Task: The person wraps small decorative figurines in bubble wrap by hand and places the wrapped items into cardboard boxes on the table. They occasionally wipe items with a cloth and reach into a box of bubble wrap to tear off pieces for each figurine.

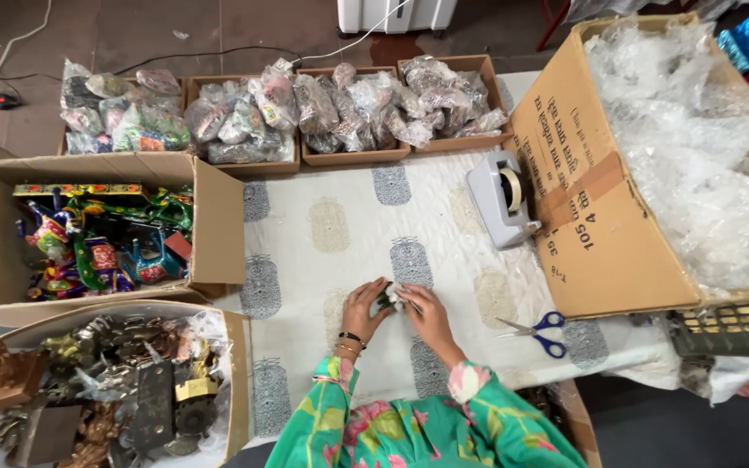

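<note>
My left hand (363,308) and my right hand (427,314) meet over the middle of a white patterned cloth (331,225). Between them sits a small dark object partly wrapped in clear plastic (392,297). Both hands close around it, the left from the left side and the right from the right. Most of the object is hidden by my fingers. I wear green floral sleeves and bangles on the left wrist.
A grey tape dispenser (503,198) and blue-handled scissors (541,334) lie to the right. A big carton of clear plastic wrap (695,147) stands at right. Boxes of painted figures (101,243), metal pieces (114,381) and bagged items (357,108) ring the cloth.
</note>
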